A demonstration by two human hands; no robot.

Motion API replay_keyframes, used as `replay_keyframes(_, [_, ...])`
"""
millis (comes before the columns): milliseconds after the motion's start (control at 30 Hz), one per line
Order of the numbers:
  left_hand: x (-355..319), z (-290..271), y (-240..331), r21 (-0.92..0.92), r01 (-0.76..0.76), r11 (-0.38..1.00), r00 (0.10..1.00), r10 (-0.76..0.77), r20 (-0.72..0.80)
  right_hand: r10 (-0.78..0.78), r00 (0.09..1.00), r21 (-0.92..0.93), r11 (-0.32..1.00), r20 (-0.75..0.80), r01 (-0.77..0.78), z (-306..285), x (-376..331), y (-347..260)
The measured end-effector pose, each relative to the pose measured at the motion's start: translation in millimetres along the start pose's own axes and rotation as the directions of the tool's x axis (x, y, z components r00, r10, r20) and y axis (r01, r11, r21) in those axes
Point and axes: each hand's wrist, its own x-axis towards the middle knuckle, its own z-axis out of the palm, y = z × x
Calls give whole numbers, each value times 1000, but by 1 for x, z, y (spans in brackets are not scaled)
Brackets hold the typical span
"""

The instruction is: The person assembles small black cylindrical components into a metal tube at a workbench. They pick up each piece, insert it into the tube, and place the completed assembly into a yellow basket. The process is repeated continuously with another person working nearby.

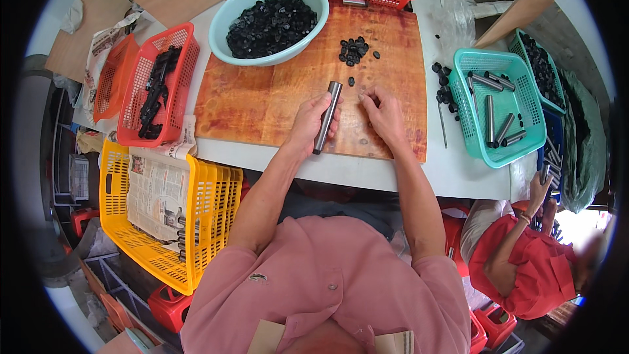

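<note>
My left hand point(309, 122) is closed around a shiny metal tube point(327, 117), which it holds tilted over the near part of a wooden board point(249, 105). To the right of it, my right hand point(385, 117) hovers above the board with its fingers curled and the thumb near the index finger. Anything in that pinch is too small or hidden to make out. One black cap point(351, 81) lies on the board just beyond the two hands. Farther back is a small pile of black caps point(354, 50).
A pale blue basin point(219, 44) of black caps stands back left. Red baskets point(189, 59) and a green basket point(467, 111) with tubes flank the board. A yellow crate point(196, 216) with newspaper sits lower left. At right, a co-worker in red point(524, 262) handles a tube.
</note>
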Motion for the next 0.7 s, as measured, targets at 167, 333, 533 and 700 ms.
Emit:
replay_keyframes(167, [1,-4,-2,46,9,999,998,-12,63,4,1000,-3,1000,3,-4,0,1,-1])
replay_keyframes(333, [-1,4,3,38,21,999,1000,-22,17,3,1000,-13,1000,7,-3,0,1,-2])
replay_keyframes(533, [0,-7,-3,35,-8,999,995,5,96,9,1000,-15,1000,22,-8,-1,0,-3])
replay_keyframes(700, [2,-6,-7,105,-12,994,996,3,87,11,1000,-31,999,28,-10,-1,0,-3])
